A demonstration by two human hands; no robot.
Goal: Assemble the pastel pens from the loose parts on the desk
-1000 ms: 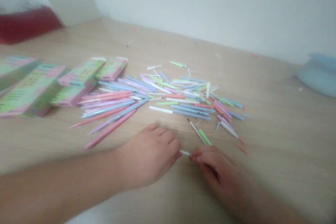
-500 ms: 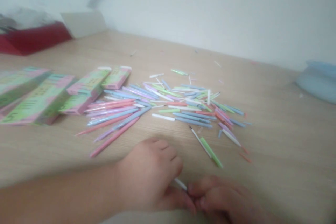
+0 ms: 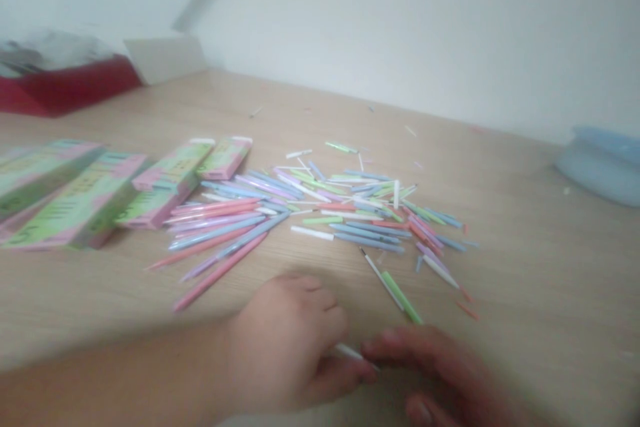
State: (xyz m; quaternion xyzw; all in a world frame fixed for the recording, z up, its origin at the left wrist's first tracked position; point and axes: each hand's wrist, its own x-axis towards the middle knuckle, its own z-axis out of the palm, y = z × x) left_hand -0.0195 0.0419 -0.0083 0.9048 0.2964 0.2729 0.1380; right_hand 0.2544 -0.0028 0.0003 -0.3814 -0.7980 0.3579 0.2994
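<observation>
My left hand (image 3: 293, 340) is closed, thumb and fingers pinching a slim white pen part (image 3: 349, 351) whose thin end points right. Most of that piece is hidden inside the hand. Beside the tip, my right hand (image 3: 445, 373) has its index finger and thumb apart, with nothing visible between them. Just beyond the hands lie a white refill with a dark tip (image 3: 381, 279) and a green pen barrel (image 3: 401, 297). Farther back spreads a loose pile of pastel pen parts (image 3: 367, 235). Left of it, several pink, purple and blue pens (image 3: 220, 247) are fanned out.
Green-and-pink boxes (image 3: 83, 203) lie in a row on the left of the wooden table (image 3: 525, 267). A red box (image 3: 75, 87) is at the back left. On the right edge sits a light-blue object (image 3: 603, 163). Small scraps are scattered toward the wall.
My right hand's fingers have parted and come away from the tip of the white pen part. My left hand still holds it. The view has tilted slightly upward.
</observation>
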